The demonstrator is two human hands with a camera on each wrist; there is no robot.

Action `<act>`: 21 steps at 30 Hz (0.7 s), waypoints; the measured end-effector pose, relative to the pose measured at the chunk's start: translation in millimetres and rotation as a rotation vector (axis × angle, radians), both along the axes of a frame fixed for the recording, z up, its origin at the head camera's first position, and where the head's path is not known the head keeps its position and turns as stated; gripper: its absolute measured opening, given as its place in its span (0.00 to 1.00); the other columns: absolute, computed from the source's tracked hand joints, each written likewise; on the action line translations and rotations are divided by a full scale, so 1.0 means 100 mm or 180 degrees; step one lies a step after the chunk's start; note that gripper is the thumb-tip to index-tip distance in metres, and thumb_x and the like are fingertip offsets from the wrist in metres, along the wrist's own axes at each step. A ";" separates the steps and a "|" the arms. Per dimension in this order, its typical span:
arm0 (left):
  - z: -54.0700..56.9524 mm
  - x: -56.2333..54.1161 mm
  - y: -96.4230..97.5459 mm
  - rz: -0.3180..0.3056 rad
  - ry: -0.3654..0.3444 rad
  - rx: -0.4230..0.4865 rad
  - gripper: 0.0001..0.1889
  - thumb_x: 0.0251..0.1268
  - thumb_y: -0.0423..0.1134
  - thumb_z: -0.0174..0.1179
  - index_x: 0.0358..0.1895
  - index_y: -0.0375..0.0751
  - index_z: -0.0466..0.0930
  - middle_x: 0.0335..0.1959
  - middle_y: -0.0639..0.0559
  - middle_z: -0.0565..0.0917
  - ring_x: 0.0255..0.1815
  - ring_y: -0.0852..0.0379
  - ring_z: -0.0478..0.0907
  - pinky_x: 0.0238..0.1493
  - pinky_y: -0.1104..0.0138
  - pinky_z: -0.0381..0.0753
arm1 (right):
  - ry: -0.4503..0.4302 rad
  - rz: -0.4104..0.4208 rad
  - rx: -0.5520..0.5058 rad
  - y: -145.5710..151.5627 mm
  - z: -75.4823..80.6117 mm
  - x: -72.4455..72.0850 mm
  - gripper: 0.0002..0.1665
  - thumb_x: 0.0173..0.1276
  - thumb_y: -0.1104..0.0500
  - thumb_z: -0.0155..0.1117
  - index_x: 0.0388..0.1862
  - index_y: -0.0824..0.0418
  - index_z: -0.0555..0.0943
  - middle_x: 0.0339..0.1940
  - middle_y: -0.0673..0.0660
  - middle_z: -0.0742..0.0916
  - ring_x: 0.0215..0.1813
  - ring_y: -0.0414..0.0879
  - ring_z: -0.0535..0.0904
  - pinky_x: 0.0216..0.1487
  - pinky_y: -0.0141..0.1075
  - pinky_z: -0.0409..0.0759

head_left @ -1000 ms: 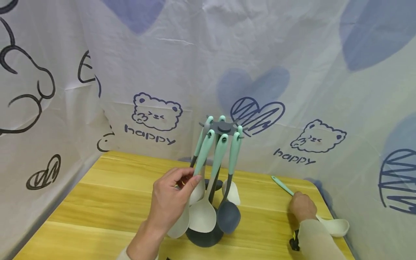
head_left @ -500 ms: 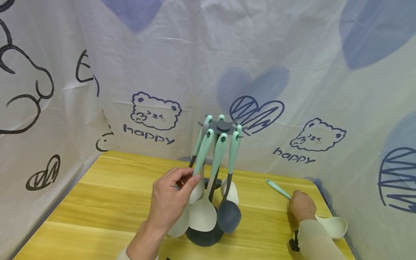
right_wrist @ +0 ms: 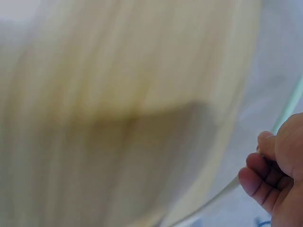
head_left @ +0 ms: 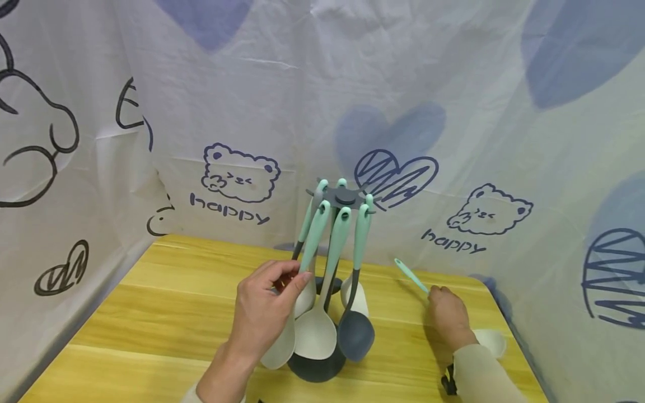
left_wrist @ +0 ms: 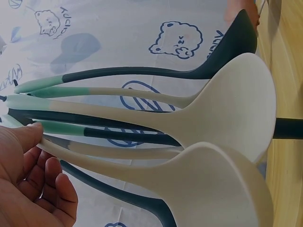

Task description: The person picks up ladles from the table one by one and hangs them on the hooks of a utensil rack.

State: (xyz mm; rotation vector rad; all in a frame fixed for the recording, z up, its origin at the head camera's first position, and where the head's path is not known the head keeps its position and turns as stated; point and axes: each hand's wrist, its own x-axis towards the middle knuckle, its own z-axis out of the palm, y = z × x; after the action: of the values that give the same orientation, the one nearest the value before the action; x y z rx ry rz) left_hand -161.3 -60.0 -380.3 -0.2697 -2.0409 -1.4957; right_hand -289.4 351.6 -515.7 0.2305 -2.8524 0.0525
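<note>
In the head view, my left hand [head_left: 267, 308] pinches the mint handle of a cream ladle [left_wrist: 213, 184] hanging from the dark rack [head_left: 346, 196]. Its bowl hangs at the rack's lower left. Beside it hang a cream spoon [head_left: 314, 334] and a dark spoon [head_left: 355, 337], both with mint handles. At the right, my right hand [head_left: 448, 314] grips another cream ladle by its mint handle [head_left: 410, 275]. The forearm partly hides that ladle's cream bowl [head_left: 492, 341]. In the right wrist view, fingers curl round the thin shaft, and the bowl is hard to make out.
The rack's round dark base [head_left: 317, 369] stands on a wooden table [head_left: 166, 313]. More utensils hang at the back, including a white-headed one [head_left: 360, 302]. A printed cloth [head_left: 282, 112] hangs behind the table. The table's right edge runs close to my right forearm.
My right hand has moved left and a little up with the ladle, whose handle end is nearer the rack. My left hand keeps its hold in the same place.
</note>
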 end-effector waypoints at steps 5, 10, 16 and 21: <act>0.00 0.00 0.01 -0.0016 -0.0056 0.0011 0.05 0.65 0.39 0.75 0.41 0.46 0.92 0.30 0.58 0.84 0.30 0.61 0.77 0.29 0.71 0.78 | 0.0712 0.0294 -0.0272 -0.34 0.23 0.03 0.04 0.71 0.70 0.67 0.36 0.70 0.80 0.26 0.62 0.81 0.27 0.59 0.81 0.29 0.53 0.83; 0.00 0.00 0.02 -0.0029 -0.0057 0.0000 0.04 0.66 0.40 0.75 0.41 0.47 0.91 0.31 0.58 0.84 0.30 0.61 0.77 0.29 0.71 0.78 | 0.1199 0.0530 -0.0739 -0.75 0.57 0.13 0.05 0.73 0.67 0.68 0.42 0.70 0.82 0.33 0.64 0.86 0.32 0.59 0.83 0.33 0.54 0.84; -0.01 0.00 0.01 -0.0023 -0.0045 -0.0014 0.04 0.66 0.40 0.75 0.41 0.46 0.91 0.31 0.58 0.84 0.30 0.61 0.77 0.30 0.71 0.79 | 0.1332 0.0583 -0.1411 -1.18 0.95 0.30 0.07 0.75 0.64 0.69 0.46 0.68 0.85 0.34 0.62 0.86 0.32 0.53 0.82 0.34 0.49 0.83; 0.00 0.00 0.00 -0.0016 -0.0033 -0.0014 0.05 0.66 0.39 0.75 0.41 0.45 0.92 0.31 0.58 0.84 0.30 0.61 0.77 0.30 0.71 0.79 | 0.1405 0.0722 -0.1797 -1.42 1.20 0.42 0.05 0.74 0.65 0.69 0.45 0.67 0.87 0.31 0.59 0.86 0.29 0.47 0.83 0.29 0.40 0.82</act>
State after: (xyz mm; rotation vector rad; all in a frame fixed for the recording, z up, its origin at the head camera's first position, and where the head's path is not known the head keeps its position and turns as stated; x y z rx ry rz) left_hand -161.5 -59.9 -380.4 -0.2694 -2.0533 -1.4989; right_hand -247.2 209.7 -395.3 0.3836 -2.2512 0.7397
